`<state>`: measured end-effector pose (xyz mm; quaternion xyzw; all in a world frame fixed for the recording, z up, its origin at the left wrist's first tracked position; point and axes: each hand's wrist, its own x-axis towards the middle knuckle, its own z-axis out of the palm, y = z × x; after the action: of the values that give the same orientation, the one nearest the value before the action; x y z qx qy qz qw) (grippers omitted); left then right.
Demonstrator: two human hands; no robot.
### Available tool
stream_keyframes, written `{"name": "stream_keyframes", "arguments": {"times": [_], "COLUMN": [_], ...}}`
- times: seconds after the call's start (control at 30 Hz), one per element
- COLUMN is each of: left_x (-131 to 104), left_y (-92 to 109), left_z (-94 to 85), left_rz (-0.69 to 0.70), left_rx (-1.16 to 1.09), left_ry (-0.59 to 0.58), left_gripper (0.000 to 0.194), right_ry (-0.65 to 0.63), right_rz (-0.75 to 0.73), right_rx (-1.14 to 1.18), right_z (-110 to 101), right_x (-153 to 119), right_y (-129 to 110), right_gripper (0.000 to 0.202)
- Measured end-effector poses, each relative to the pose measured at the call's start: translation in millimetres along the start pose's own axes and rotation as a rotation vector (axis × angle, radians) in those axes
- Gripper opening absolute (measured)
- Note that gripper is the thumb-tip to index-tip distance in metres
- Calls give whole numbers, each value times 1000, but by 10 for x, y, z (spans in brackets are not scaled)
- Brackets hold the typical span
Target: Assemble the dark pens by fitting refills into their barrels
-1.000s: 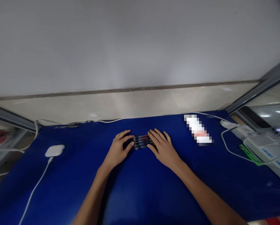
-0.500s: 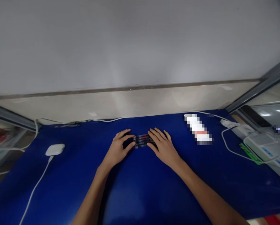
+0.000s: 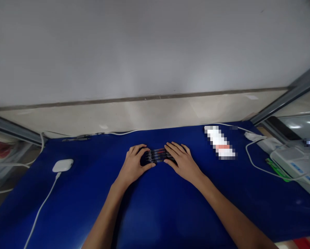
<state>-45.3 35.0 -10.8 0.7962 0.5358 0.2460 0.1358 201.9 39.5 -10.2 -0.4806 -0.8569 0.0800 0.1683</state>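
Several dark pens [image 3: 156, 155], one with a red part, lie side by side as a flat bundle on the blue table [image 3: 155, 211]. My left hand [image 3: 135, 163] curves round their left end, thumb at the near side and fingers at the far side. Over the right end of the bundle lies my right hand [image 3: 182, 159], with its fingers and thumb round the pens and hiding that end.
A white case [image 3: 63, 165] with a cable is on the left. More pens [image 3: 79, 137] lie along the wall. A blurred-out white object [image 3: 219, 142] is right of my hands. Power strip [image 3: 290, 162], green item [image 3: 278, 170] and cables are at far right.
My left hand has moved slightly right, closer round the pens' left end, its thumb now further along the near side. My right hand has hardly moved.
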Motion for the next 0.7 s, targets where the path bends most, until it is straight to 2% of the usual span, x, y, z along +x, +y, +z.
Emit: {"name": "stream_keyframes", "arguments": {"times": [0.37,0.7], "left_x": [4,4], "left_y": [-15,-33], "left_z": [11,16], "left_rz": [-8,-11], "left_rx": [3,1], "left_ry": [1,12], "left_gripper": [49,49], "right_ry": [-92,-50], "right_rz": [-41,-28], "right_rx": [166,200], "right_z": [-182,-182], "right_x": [-34,-37], "right_y": [305,328], "right_gripper": [55,49]}}
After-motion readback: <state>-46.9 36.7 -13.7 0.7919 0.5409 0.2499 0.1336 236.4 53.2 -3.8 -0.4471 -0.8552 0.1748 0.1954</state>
